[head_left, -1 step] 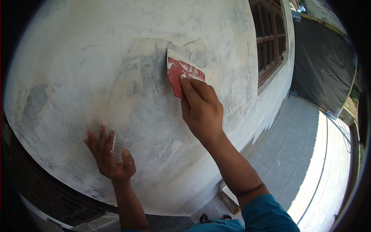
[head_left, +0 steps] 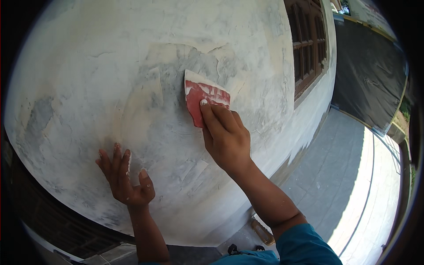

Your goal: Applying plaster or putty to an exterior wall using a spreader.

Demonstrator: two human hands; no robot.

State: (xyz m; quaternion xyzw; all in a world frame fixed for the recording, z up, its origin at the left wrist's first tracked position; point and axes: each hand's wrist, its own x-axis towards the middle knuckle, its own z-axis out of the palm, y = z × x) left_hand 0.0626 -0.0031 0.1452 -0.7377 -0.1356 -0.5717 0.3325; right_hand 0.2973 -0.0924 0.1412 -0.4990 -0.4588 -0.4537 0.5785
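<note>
Gripped in my right hand [head_left: 227, 137] is a red putty scraper [head_left: 194, 99], its broad upper edge coated in whitish filler and lying against the wall [head_left: 172, 145]. My thumb and fingers wrap round the scraper's lower part. The wall is patchy white and grey, with rough, cracked filler around the blade. Lower down on the left, my left hand [head_left: 126, 179] is open, fingers spread and fingertips at the wall. Specks of white filler stick to its fingers, and it holds nothing.
A brown wooden window [head_left: 309, 44] is set in the wall at upper right. Beyond it hangs a black sheet [head_left: 369, 73] in a frame. Grey tiled floor [head_left: 322, 159] runs below, partly sunlit. A brownish block-like object [head_left: 263, 232] lies near my feet.
My right hand has drawn the scraper down the wall and slightly left, baring the cracked filler above it. My left hand stays in place.
</note>
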